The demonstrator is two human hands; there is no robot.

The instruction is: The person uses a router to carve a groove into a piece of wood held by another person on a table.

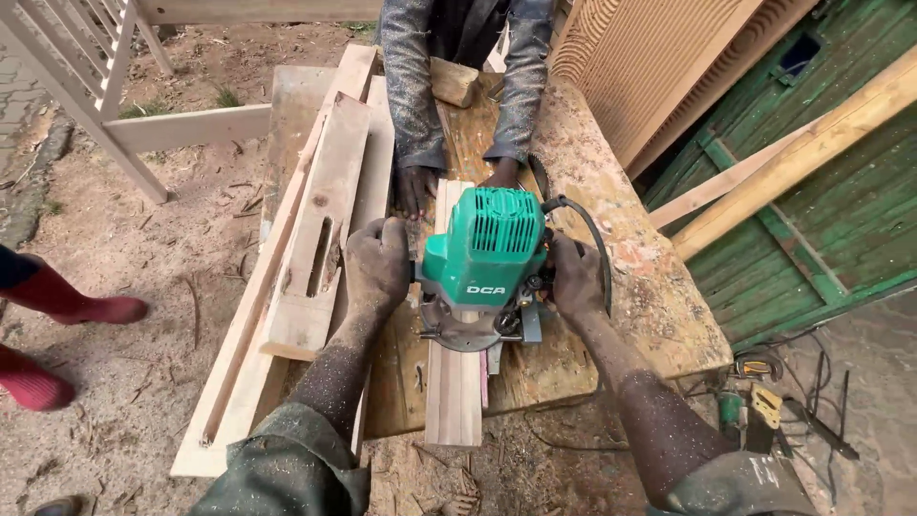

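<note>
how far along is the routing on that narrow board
Done: cannot tell, since the green router hides any cut. In hand: the left hand and right hand grip it on the narrow board, while a co-worker's hands steady the far end. Left: cannot tell.

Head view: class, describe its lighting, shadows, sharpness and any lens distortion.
Head view: soft, even daylight, only faint shadows, no glare; the green router and both gripping hands, left hand and right hand, are sharp; wide-angle stretch bends the sleeves at the bottom corners and the workbench edges.
</note>
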